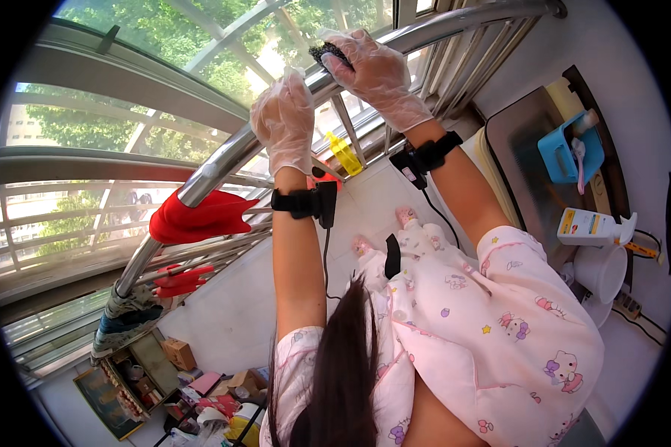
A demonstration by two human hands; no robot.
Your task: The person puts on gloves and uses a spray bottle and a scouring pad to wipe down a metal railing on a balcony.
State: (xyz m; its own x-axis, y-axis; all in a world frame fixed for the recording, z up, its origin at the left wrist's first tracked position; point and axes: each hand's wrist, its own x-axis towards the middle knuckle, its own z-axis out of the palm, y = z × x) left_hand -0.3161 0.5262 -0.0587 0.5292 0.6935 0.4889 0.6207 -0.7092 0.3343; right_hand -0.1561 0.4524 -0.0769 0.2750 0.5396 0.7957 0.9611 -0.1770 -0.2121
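A shiny metal handrail [223, 162] runs slantwise along the window. My right hand [377, 75], in a clear plastic glove, holds a dark mesh scouring pad [331, 53] against the upper part of the rail. My left hand [284, 120], gloved the same way, is curled around the rail a little lower down; its fingertips are mostly hidden. Below the left hand, a red cloth [198, 219] is draped over the rail. A yellow pump bottle [343, 153] stands beyond the railing bars, by the window.
A top-loading washing machine [523, 139] stands at the right, with a blue plastic basket [559, 151] on it. Near it are a white spray bottle [587, 226] and a white bucket [601, 274]. Cardboard boxes [246, 383] and clutter lie at the lower left. Cables hang from both wrist straps.
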